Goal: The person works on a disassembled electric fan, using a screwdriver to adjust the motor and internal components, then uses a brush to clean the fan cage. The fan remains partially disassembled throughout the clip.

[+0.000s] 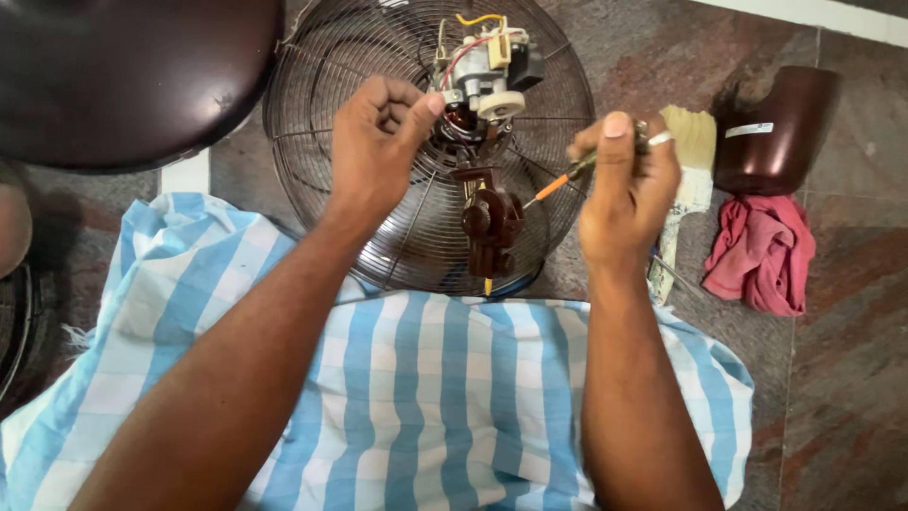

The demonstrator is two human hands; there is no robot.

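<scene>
Motor [482, 80] of the fan sits bare at the upper centre of the frame, on the round wire guard [322, 142] that lies flat on the stone floor [851, 378]. Left hand [378, 142] has its grip closed, thumb pressed at the motor's left side. Right hand [629, 185], centre right, is closed around a screwdriver [558, 185] with an orange shaft, tip pointing to the dark neck bracket [492, 222] below the motor. I think it is good to keep the motor steady with the left thumb and hold the tip straight in the screw, so it does not slip to the wires.

Count: one motor, one guard, one screwdriver, one brush [695, 156], one pink rag [761, 251], one brown cover [780, 128] at right, one dark round base [123, 76] at upper left, one striped cloth [435, 397] on the lap.
</scene>
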